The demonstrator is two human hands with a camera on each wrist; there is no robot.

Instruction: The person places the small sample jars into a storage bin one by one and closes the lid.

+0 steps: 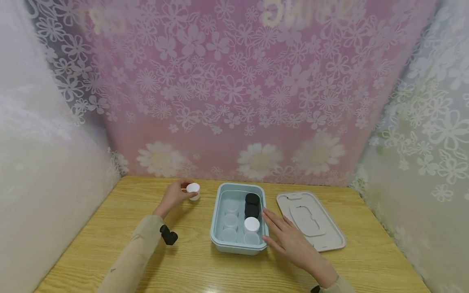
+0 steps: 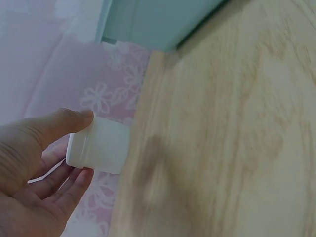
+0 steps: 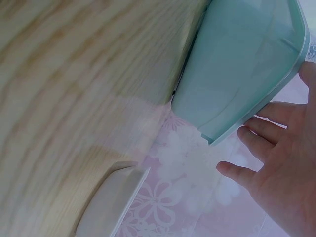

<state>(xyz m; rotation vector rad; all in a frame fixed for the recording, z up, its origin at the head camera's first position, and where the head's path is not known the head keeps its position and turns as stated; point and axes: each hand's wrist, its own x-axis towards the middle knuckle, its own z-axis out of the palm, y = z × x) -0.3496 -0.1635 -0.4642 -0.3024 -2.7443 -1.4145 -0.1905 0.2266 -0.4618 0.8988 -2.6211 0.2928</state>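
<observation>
My left hand (image 1: pixel 174 195) pinches a small white lidded jar (image 1: pixel 193 187) between thumb and fingers, left of a light-blue plastic box (image 1: pixel 238 249). In the left wrist view the jar (image 2: pixel 107 146) lies sideways across the picture, its lid end toward the palm. Inside the box, two black-topped jars (image 1: pixel 251 211) and a white-topped jar (image 1: pixel 251 224) line the right side. Several translucent round containers (image 1: pixel 231 221) occupy the left side and near right corner. With fingers extended, my right hand (image 1: pixel 291 242) touches the box's right rim (image 3: pixel 256 114).
A pale rectangular lid (image 1: pixel 326 228) lies on the wooden table (image 1: pixel 187 268) to the right of the box. Flower-patterned curtains (image 1: pixel 234 81) hang behind the table and on both sides. Black wrist mounts (image 1: pixel 169 237) sit on the sleeves.
</observation>
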